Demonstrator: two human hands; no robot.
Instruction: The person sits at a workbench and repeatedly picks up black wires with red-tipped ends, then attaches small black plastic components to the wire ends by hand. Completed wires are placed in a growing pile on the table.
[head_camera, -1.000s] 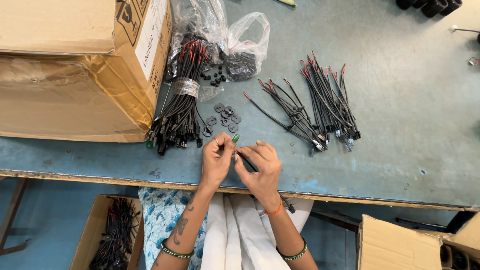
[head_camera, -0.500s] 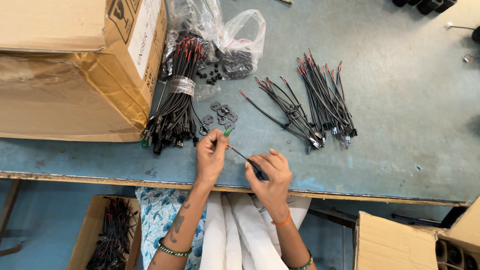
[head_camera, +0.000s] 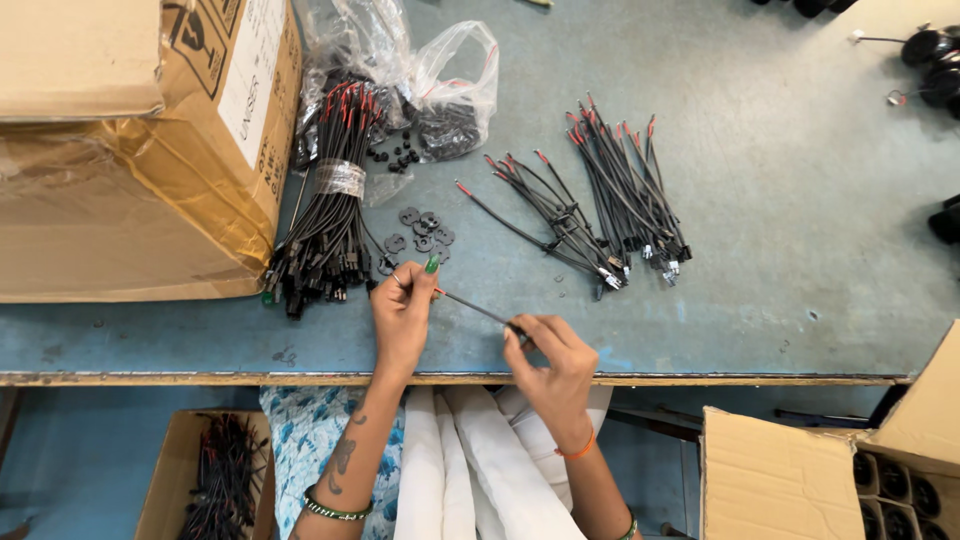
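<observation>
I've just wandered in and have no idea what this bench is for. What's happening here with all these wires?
A person sits at a blue-green table holding one thin black wire stretched between both hands: the left hand pinches one end, the right hand grips the other. Small black washer-like pieces lie just beyond the left hand. A taped bundle of wires sits beside a cardboard box, and loose wires are piled to the right.

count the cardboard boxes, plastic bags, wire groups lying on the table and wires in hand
cardboard boxes: 3 (big one, one under the table, one at lower right)
plastic bags: 2
wire groups on table: 3 (taped bundle, two loose piles)
wire in hands: 1
total: 9
</observation>
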